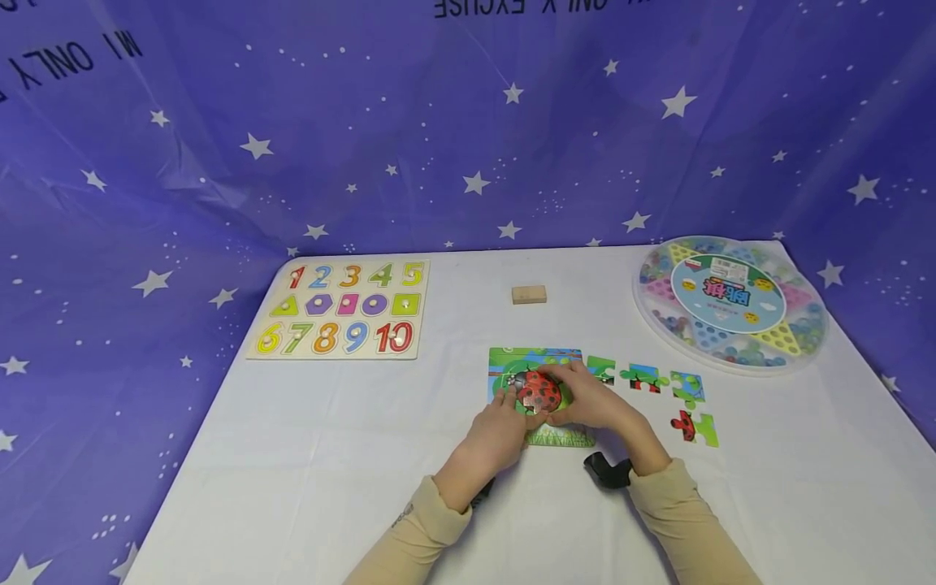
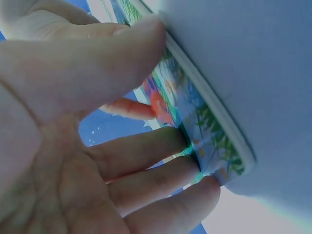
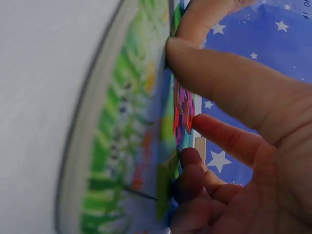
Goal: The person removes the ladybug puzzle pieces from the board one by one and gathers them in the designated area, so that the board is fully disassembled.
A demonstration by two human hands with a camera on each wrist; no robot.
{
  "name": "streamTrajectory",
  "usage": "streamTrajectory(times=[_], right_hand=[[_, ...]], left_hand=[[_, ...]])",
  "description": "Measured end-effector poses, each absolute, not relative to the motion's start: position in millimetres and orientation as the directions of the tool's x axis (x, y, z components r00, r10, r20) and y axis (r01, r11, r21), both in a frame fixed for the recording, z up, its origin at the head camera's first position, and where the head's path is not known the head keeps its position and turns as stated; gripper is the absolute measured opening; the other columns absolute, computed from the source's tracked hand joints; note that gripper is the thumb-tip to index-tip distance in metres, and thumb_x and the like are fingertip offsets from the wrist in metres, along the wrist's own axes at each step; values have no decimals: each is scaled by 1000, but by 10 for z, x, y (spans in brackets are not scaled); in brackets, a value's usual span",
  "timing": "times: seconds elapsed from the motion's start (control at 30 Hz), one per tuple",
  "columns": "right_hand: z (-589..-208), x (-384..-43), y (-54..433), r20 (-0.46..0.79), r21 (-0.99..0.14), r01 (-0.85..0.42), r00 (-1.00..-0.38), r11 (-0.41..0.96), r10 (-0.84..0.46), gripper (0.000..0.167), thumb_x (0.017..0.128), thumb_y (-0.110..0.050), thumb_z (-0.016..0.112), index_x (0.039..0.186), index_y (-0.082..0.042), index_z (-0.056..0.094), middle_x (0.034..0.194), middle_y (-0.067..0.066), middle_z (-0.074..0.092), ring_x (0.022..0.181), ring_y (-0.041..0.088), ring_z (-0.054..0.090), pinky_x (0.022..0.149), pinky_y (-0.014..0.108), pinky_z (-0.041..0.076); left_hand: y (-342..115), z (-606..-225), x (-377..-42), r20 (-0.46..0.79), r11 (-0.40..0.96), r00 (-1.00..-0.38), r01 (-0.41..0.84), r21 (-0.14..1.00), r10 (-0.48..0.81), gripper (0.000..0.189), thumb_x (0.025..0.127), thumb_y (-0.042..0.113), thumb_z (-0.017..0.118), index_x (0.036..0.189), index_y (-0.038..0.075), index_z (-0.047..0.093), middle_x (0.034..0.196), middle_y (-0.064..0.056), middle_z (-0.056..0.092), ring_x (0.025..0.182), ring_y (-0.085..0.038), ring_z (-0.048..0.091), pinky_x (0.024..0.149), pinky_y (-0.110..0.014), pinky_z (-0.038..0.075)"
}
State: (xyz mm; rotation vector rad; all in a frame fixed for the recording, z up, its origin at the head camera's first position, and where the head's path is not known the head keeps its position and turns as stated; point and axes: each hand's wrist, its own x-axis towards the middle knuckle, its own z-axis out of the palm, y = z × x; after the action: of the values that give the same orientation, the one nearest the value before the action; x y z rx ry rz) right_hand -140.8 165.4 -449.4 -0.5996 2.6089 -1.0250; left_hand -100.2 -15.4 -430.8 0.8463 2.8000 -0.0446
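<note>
A ladybug jigsaw puzzle (image 1: 559,437) lies in its frame on the table, partly covered by both hands. The left hand (image 1: 499,435) touches its near-left part, fingers extended over the picture and thumb by the lower edge (image 2: 207,105). From the right, the right hand (image 1: 598,404) rests on the puzzle. Its thumb and forefinger lie to either side of the red ladybug (image 1: 539,393), touching the surface. In the right wrist view, some seams in the ladybug area (image 3: 183,117) look uneven. Beside the puzzle lie several loose jigsaw pieces (image 1: 645,379).
A number and shape board (image 1: 332,317) lies at the back left. Toward the back stands a small wooden block (image 1: 529,294). A round Chinese checkers box (image 1: 731,305) sits at the right. Purple star-patterned cloth (image 1: 439,122) hangs behind the white table (image 1: 329,487).
</note>
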Motion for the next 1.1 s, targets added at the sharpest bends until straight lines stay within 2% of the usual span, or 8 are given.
streamTrajectory(times=[0.23, 0.43, 0.63, 0.73, 0.9, 1.1], right_hand=[[-4523, -1424, 1661, -51, -778, -282, -862, 561, -504, 63, 76, -5, 71, 131, 2, 42, 103, 15, 51, 78, 21, 47, 64, 33, 41], [-4552, -1440, 1649, -37, -786, -284, -865, 550, -501, 59, 77, -2, 69, 130, 4, 43, 99, 11, 55, 80, 19, 50, 67, 33, 43], [-4568, -1438, 1655, -22, -823, -247, -886, 512, -463, 54, 77, -1, 68, 127, 0, 46, 94, 10, 51, 67, 16, 47, 57, 28, 42], [-4563, -1431, 1662, 9, -844, -256, -886, 471, -464, 52, 77, 0, 69, 124, -1, 47, 93, 12, 50, 65, 16, 45, 55, 26, 41], [-4555, -1418, 1654, 18, -862, -252, -881, 439, -472, 58, 74, -2, 72, 125, -3, 46, 94, 14, 52, 65, 17, 48, 54, 27, 42], [-4551, -1394, 1654, 5, -848, -256, -879, 464, -476, 57, 76, -1, 70, 127, -5, 45, 88, 7, 57, 63, 14, 51, 54, 26, 43]], left_hand=[[-158, -4292, -992, -211, 835, -812, 548, 48, 545, 50, 82, 27, 67, 128, 37, 51, 131, -24, 43, 120, -36, 41, 82, -38, 48], [-166, -4308, -993, -213, 837, -812, 544, 60, 544, 47, 85, 24, 63, 128, 37, 51, 132, -24, 42, 121, -37, 40, 82, -39, 47], [-165, -4304, -980, -201, 824, -800, 561, 83, 565, 45, 91, 12, 53, 126, 41, 52, 131, -28, 40, 120, -42, 38, 83, -43, 46], [-155, -4308, -971, -206, 817, -793, 574, 63, 573, 45, 93, 14, 49, 127, 43, 50, 130, -29, 40, 120, -43, 38, 83, -44, 46], [-147, -4319, -966, -210, 819, -797, 574, 28, 566, 44, 94, 16, 47, 128, 44, 49, 131, -28, 39, 120, -42, 38, 82, -44, 47], [-142, -4326, -965, -206, 815, -798, 580, -7, 566, 45, 93, 16, 49, 127, 45, 48, 132, -27, 40, 119, -41, 39, 81, -42, 47]])
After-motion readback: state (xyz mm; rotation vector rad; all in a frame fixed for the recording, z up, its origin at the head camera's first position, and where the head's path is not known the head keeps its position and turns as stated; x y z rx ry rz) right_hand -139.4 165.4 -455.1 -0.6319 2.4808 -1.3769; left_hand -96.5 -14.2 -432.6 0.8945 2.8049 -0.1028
